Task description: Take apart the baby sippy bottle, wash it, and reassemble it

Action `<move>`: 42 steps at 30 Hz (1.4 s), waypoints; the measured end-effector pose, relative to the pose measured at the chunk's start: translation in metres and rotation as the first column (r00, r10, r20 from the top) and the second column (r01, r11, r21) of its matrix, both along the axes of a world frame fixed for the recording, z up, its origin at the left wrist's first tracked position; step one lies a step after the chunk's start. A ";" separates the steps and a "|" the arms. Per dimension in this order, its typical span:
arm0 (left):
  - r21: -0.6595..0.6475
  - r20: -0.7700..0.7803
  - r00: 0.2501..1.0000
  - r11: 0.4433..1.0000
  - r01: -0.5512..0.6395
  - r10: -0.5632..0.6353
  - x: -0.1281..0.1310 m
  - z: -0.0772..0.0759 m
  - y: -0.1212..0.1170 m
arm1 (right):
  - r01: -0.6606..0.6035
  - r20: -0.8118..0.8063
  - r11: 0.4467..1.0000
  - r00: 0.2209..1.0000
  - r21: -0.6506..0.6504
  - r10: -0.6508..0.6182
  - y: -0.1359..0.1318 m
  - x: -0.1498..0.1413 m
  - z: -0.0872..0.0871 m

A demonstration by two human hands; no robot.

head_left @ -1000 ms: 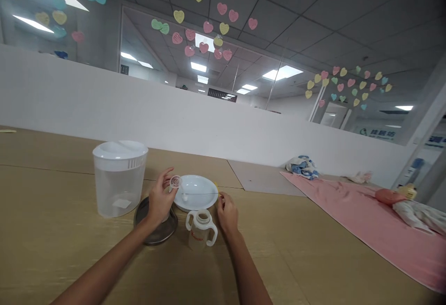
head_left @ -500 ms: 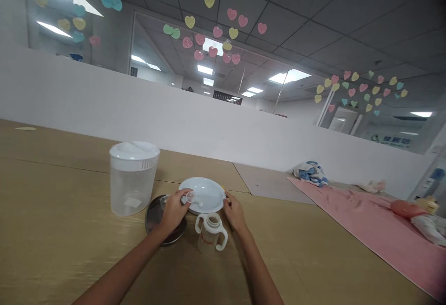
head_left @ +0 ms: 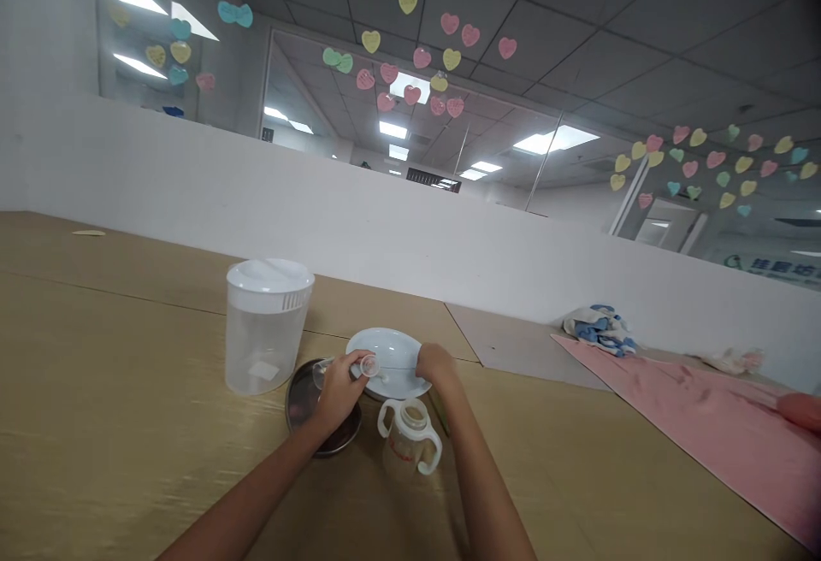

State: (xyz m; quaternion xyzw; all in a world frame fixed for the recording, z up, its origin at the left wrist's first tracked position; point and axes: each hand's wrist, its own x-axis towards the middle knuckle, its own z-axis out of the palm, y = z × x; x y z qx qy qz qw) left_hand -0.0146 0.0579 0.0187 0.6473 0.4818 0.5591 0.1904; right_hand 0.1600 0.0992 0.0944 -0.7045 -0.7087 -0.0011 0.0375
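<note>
My left hand is closed around a clear plastic piece with a round open end, above the near left rim of a white oval dish. Over the dish's right rim, my right hand is closed, fingers bent down and partly hidden. A thin wire-like rod runs from it towards the clear piece. Below the hands stands a clear bottle with two white handles, its mouth uncovered. Under my left hand lies a dark round metal tray, partly covered by the hand and forearm.
A tall translucent bucket with a white lid stands left of the tray. A thin greenish stick-like thing lies by my right wrist. At right are a crumpled blue-and-white cloth and a pink mat. A low white wall bounds the table's back.
My right hand has turned over, its back now upward and fingers pointing down at the dish. The left hand's clear piece has tilted so its round end faces me more. The view has shifted left.
</note>
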 end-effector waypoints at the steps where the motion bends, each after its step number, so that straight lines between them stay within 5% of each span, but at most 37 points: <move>1: -0.003 -0.008 1.000 1.000 -0.005 0.005 0.000 0.000 0.001 | -0.032 -0.019 0.999 0.999 -0.014 0.032 -0.001 -0.001 0.005; 5: -0.021 -0.039 0.999 1.000 -0.005 0.005 0.000 -0.002 0.003 | -0.182 -0.120 0.983 0.977 -0.022 0.179 -0.008 -0.008 0.028; 9: -0.043 -0.062 0.998 0.999 -0.031 0.029 -0.001 0.000 0.003 | -0.269 -0.257 0.955 0.921 0.125 0.293 -0.018 -0.024 0.039; 15: -0.038 -0.121 0.991 0.998 -0.055 0.050 -0.002 0.002 0.002 | -0.128 -0.336 0.880 0.891 0.458 0.305 -0.032 -0.041 0.047; 21: -0.025 -0.181 0.982 0.998 -0.065 0.060 -0.001 0.002 0.002 | -0.099 -0.388 0.751 0.807 0.653 0.445 -0.080 -0.035 0.084; 25: -0.036 -0.169 0.982 0.995 -0.090 0.083 0.000 0.001 0.002 | -0.258 -0.323 0.824 0.829 0.504 0.457 -0.115 -0.022 0.103; 30: -0.053 -0.139 0.989 0.997 -0.049 0.041 0.000 -0.001 0.004 | -0.223 -0.197 0.899 0.929 0.377 0.314 -0.114 -0.020 0.101; 42: -0.020 -0.184 0.983 0.999 -0.031 0.026 0.001 0.002 0.001 | -0.187 -0.016 0.894 0.977 0.407 0.211 -0.104 -0.028 0.089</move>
